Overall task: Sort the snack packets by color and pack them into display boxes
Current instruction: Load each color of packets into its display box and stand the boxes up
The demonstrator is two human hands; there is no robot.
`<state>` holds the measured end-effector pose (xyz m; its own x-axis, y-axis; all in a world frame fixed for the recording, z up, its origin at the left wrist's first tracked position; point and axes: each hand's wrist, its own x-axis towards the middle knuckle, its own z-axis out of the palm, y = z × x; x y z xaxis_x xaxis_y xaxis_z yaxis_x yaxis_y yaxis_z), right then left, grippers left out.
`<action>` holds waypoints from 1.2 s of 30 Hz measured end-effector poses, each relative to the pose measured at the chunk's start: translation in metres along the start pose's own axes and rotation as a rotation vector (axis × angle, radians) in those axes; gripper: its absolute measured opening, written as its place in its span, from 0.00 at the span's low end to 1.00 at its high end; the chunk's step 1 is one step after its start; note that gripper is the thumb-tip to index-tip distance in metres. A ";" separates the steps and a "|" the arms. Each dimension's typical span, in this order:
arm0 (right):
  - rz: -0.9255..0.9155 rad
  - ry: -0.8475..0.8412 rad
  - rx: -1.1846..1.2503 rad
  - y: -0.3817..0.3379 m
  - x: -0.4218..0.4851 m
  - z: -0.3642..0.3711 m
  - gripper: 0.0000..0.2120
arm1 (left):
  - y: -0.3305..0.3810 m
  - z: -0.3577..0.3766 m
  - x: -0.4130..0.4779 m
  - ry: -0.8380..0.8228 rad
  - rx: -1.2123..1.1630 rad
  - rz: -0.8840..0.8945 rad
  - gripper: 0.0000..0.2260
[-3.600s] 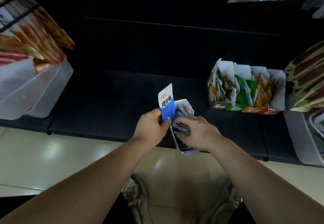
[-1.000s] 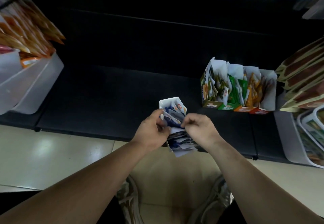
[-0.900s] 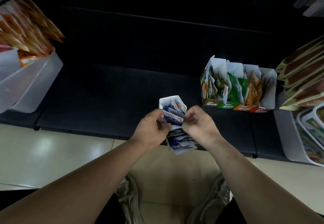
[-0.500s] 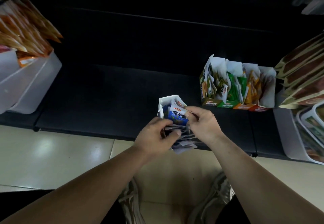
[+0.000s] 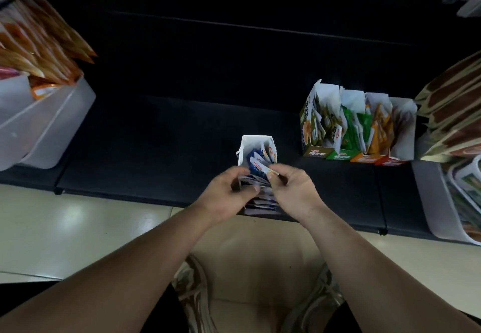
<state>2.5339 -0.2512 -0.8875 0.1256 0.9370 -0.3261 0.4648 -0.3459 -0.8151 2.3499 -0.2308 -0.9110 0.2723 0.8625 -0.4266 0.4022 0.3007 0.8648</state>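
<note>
Settling among the others now, the blue packet that stood upright above the box a few seconds back has gone in. Half a second ago its printed face still showed between the hands; now only its top edge sticks up, tilted, with the rest of the blue ones. The right hand pinches that top corner between thumb and forefinger. The left hand is curled round the box's near left side, its thumb laid across the packets at the front, as if to steady them. The box itself has not moved: it sits at the front edge of the dark shelf, its near end hanging a little over the lip. Off to the right, well apart, four boxes stand in a row, each with its own colour and looking full. A white bin of orange bags sits far left. To my eye this means the blue box is close to packed and the hands are only straightening; whether loose blue packets remain anywhere I cannot tell, since none show outside it.
</note>
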 end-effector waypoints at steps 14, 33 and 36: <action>-0.068 -0.142 -0.451 -0.008 0.013 -0.015 0.16 | 0.005 0.012 -0.007 0.091 -0.275 -0.045 0.17; -0.006 -0.064 -0.248 -0.017 0.020 -0.011 0.16 | -0.022 0.010 -0.003 0.223 0.222 0.282 0.11; 0.026 -0.032 -0.344 -0.025 0.027 -0.009 0.09 | -0.028 0.013 0.000 0.223 0.169 0.257 0.07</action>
<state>2.5336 -0.2165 -0.8717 0.1158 0.9243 -0.3638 0.7311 -0.3272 -0.5987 2.3498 -0.2450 -0.9385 0.1935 0.9741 -0.1171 0.4888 0.0077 0.8724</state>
